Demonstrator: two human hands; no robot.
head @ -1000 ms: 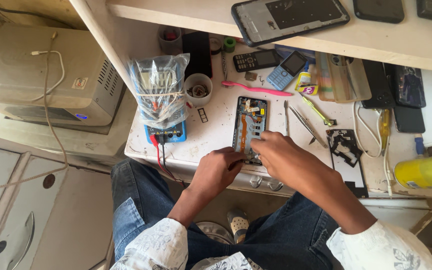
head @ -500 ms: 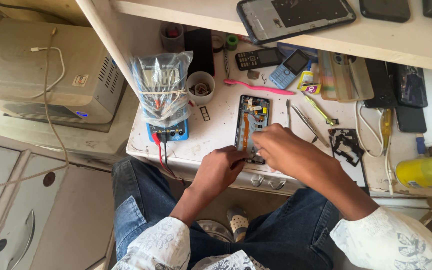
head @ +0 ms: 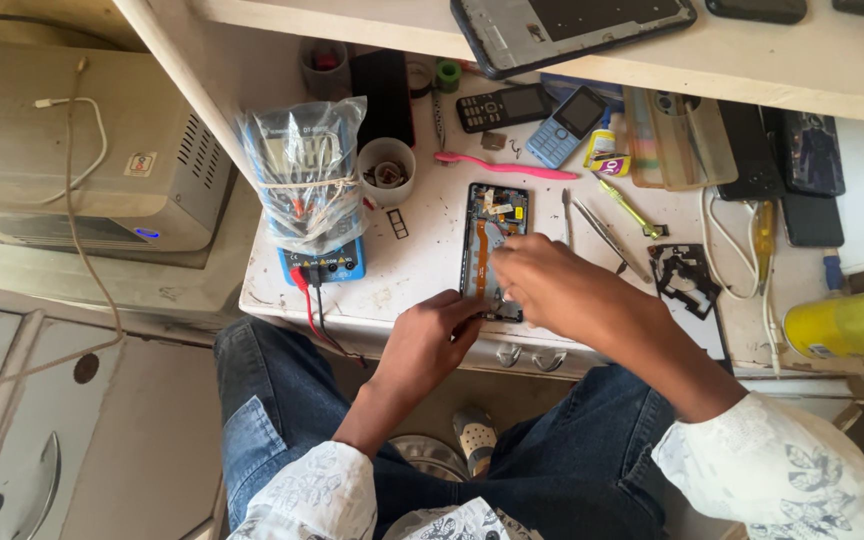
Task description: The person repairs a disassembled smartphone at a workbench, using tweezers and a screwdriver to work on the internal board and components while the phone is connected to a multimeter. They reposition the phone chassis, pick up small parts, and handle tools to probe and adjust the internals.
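Note:
An opened smartphone [head: 493, 232] with its back removed lies on the white worktop [head: 422, 260], its inner boards and an orange flex cable showing. My left hand [head: 430, 338] grips the phone's near end at the table's front edge. My right hand [head: 550, 285] rests over the phone's lower right part, fingertips pinched on a small grey piece against the phone's middle. What exactly it pinches is too small to tell.
A blue multimeter in a plastic bag [head: 309, 190] stands left of the phone, red and black leads hanging off the edge. A small cup [head: 386, 170], pink toothbrush [head: 504, 166], two keypad phones [head: 537, 115], tweezers [head: 607, 238], a black frame part [head: 687, 278] and a yellow can [head: 852, 322] lie around.
The view has shifted slightly. My right hand has moved up over the phone's middle, and my left hand stays at the phone's near end.

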